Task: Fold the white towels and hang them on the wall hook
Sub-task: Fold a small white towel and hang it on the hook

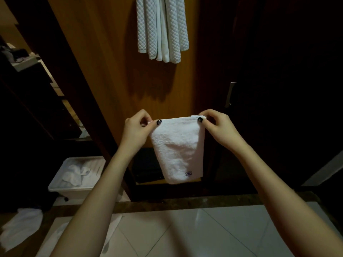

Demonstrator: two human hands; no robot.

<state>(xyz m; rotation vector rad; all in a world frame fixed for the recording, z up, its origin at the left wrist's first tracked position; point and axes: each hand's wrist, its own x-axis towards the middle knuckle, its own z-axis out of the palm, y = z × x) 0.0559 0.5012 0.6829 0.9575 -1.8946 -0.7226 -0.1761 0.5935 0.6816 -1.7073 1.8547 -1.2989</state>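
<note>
Thumb and fingertips (159,122) of the left hand (136,127) and the right hand (220,127) each pinch a top corner of the small folded white terry towel (178,149). They hold its upper edge taut, probably to square the fold. Far above, quilted white towels (162,28) hang on the brown wooden wall panel (111,71); the hook is out of view. Near left, a white plastic bin (78,192) holds crumpled cloths.

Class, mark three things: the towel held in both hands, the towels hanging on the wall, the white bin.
held towel (178,149): head view, middle of its front face.
hanging towels (162,28): head view, centre of the bunch.
white bin (73,191): head view, front wall.
</note>
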